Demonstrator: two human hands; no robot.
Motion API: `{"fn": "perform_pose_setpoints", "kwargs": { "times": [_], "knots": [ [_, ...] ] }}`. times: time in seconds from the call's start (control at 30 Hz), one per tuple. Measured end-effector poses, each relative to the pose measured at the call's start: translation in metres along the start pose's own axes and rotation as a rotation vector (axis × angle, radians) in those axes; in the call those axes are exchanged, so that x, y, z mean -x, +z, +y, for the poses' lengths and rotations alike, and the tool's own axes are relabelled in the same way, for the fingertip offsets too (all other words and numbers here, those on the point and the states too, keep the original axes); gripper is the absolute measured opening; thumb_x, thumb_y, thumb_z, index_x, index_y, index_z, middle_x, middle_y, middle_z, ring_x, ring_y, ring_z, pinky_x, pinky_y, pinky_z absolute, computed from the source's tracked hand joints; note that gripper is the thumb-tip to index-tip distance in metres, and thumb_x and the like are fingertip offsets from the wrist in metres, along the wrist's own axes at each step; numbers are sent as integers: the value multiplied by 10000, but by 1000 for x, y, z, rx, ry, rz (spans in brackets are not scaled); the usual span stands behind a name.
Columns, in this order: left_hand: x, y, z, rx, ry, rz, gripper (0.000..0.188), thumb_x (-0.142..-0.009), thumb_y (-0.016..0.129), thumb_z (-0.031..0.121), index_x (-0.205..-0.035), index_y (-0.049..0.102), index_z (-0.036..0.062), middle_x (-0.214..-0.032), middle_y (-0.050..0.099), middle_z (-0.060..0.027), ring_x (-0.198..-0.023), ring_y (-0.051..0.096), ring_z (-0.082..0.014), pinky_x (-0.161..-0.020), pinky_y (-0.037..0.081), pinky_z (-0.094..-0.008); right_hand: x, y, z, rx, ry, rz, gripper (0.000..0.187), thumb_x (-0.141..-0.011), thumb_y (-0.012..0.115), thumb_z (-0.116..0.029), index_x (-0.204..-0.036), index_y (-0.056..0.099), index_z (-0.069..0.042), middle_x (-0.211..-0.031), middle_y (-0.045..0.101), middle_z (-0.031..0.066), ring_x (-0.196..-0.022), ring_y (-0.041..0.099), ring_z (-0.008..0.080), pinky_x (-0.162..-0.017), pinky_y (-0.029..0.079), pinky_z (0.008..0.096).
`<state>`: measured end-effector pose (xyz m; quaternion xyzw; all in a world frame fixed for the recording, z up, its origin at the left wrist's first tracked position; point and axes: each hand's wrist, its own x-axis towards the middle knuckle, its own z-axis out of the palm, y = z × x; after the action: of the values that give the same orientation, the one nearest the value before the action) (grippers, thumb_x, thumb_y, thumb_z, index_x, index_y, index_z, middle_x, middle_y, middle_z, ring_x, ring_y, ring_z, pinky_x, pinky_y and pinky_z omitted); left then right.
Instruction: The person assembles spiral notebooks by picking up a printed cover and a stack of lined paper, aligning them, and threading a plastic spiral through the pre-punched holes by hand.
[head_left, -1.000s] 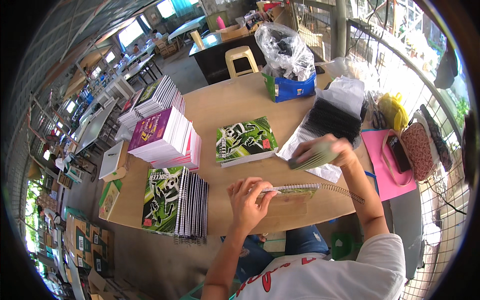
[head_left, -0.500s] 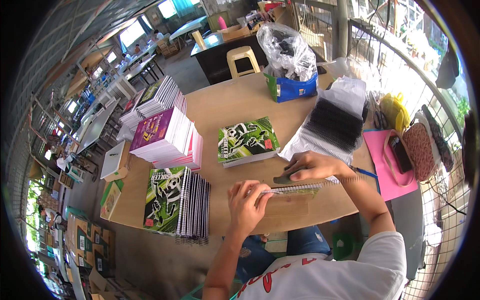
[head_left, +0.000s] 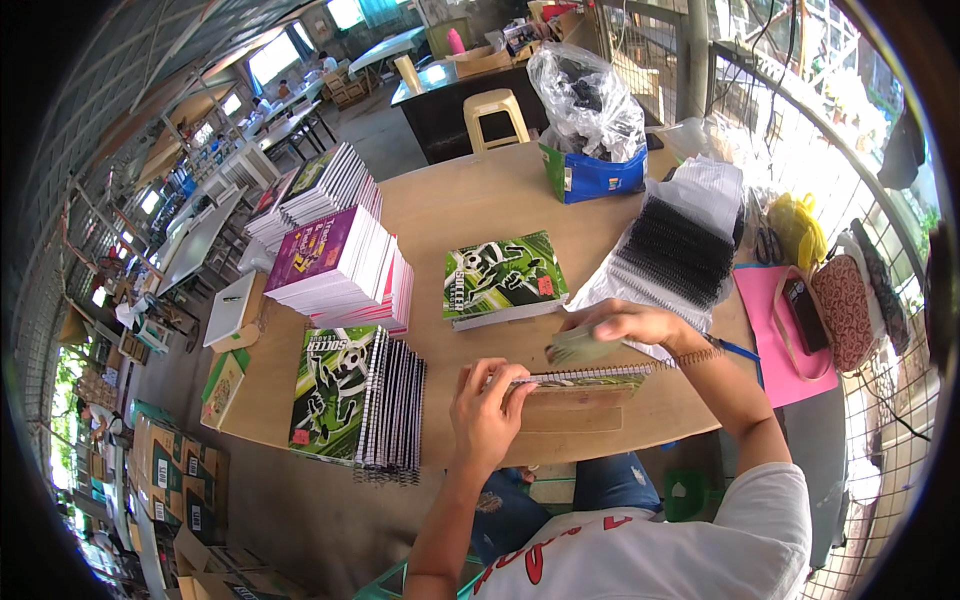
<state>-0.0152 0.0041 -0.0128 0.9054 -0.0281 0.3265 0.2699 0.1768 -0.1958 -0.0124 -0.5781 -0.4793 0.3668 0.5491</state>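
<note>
My left hand [head_left: 485, 405] grips the left end of a notebook [head_left: 595, 379] held with its punched edge up and its green cover partly showing. A dark spiral coil [head_left: 695, 357] runs along that edge and sticks out past its right end, by my right forearm. Closed round a flat grey-green pad [head_left: 582, 346], smeared by motion, my right hand [head_left: 638, 322] hovers just above the coil. I cannot tell the pad's exact kind. Beyond my hands lies a stack of green soccer-cover books [head_left: 505, 278]. To the left stand coil-bound notebooks [head_left: 340, 395] with the same cover.
Purple-covered books [head_left: 318, 252] and more bound notebooks [head_left: 335, 185] are piled at the table's left. Black coils [head_left: 672, 250] lie on white plastic at right, near a blue pen [head_left: 733, 347], a pink folder [head_left: 785, 350] and scissors [head_left: 768, 245]. A blue bag [head_left: 605, 177] stands at the back.
My right hand has lifted and tilted the grey-green pad. The left hand keeps its grip on the notebook. The whole view has shifted slightly.
</note>
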Motion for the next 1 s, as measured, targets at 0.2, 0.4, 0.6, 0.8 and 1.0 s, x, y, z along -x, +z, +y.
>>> {"fn": "perform_pose_setpoints", "kwargs": {
  "times": [0.2, 0.4, 0.6, 0.8, 1.0],
  "knots": [
    [-3, -6, 3, -24, -13, 29, 185, -794, 805, 124, -935, 687, 118, -965, 626, -49, -892, 609, -287, -745, 515, -412, -13, 6, -1, 278, 48, -102, 618, -922, 591, -502, -1205, 704, 36, -1192, 675, 236, -1109, 623, 326, -966, 467, 402],
    [-4, -13, 0, 33, -73, -12, 210, -790, 809, 71, -943, 668, 40, -971, 615, -114, -918, 630, -301, -783, 513, -407, -26, 5, -7, 563, 191, -76, 599, -954, 589, -467, -1113, 696, 101, -1203, 658, 186, -1136, 595, 288, -980, 439, 382],
    [-2, -14, -6, 127, -119, 14, 244, -760, 817, 10, -944, 657, 21, -958, 603, -118, -860, 649, -270, -725, 545, -377, -34, 8, -9, 405, 106, -87, 587, -959, 607, -460, -1120, 700, 97, -1189, 669, 181, -1116, 612, 281, -982, 449, 366],
    [-3, -16, -8, 145, -123, 21, 242, -761, 822, 7, -938, 657, 20, -931, 604, -111, -834, 654, -266, -711, 555, -363, -43, 8, -7, 595, 197, -223, 625, -944, 582, -487, -1206, 680, 72, -1250, 635, 216, -1135, 598, 328, -989, 448, 402],
    [-5, -20, -9, 111, -133, -30, 241, -763, 811, -27, -938, 650, 12, -926, 596, -109, -834, 661, -254, -709, 587, -347, -42, 12, 9, 167, 36, -112, 639, -928, 598, -503, -1216, 686, 60, -1247, 629, 219, -1142, 593, 324, -998, 444, 408]
  ]
}}
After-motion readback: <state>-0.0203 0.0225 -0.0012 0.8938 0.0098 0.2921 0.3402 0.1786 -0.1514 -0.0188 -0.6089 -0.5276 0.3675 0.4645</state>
